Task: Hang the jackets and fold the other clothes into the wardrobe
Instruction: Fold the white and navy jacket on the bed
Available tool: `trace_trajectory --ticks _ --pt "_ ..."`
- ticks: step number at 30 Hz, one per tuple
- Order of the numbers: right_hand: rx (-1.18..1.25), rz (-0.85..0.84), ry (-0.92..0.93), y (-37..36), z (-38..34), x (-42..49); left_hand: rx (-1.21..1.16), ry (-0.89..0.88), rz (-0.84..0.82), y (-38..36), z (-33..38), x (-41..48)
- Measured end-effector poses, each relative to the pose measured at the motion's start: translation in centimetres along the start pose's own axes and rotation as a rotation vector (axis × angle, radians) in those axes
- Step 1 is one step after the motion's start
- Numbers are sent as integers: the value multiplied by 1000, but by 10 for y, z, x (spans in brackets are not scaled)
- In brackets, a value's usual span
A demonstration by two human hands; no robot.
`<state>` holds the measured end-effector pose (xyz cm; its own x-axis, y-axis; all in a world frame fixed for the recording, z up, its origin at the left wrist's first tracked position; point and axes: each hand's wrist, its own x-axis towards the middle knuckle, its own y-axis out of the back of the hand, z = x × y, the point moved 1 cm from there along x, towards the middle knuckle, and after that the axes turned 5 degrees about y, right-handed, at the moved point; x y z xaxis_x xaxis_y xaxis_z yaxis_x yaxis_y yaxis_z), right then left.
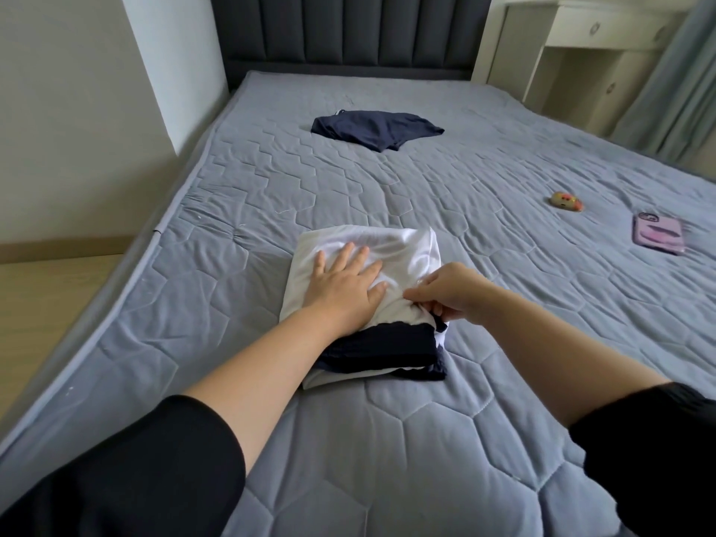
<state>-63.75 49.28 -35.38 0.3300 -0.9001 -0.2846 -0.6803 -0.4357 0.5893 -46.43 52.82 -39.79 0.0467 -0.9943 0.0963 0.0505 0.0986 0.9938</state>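
Note:
A folded white garment (391, 242) lies on top of a folded dark navy garment (383, 346) in a small stack near the middle of the bed (387, 439). My left hand (345, 282) rests flat on the white cloth with its fingers spread. My right hand (449, 290) pinches the near right edge of the white garment between thumb and fingers. Farther up the bed, close to the headboard, lies a loose, crumpled navy garment (376, 129).
A purple phone (658, 233) and a small orange-and-yellow object (566, 200) lie on the bed's right side. A dark padded headboard (348, 29) stands at the far end, a white shelf unit (581, 44) at the back right, and wooden floor (50, 296) on the left.

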Motion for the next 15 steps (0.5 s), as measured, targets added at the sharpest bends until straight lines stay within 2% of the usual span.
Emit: trace_trajectory --ticks 2,5,7,11,13,15 --pt "164 -100 -9 8 0 -3 -22 11 12 1 0 0" --pt "586 -262 -19 28 3 -3 -69 47 7 5 -1 2" --pt "697 -258 -119 31 14 -2 -70 54 -13 6 -1 3" --pt "377 -89 -386 -2 39 -4 36 20 -45 1 1 -6" --pt "143 77 -328 -12 34 -3 72 16 -43 0 3 -8" --pt "-218 245 -132 -14 22 0 83 21 -48 1 3 -9"
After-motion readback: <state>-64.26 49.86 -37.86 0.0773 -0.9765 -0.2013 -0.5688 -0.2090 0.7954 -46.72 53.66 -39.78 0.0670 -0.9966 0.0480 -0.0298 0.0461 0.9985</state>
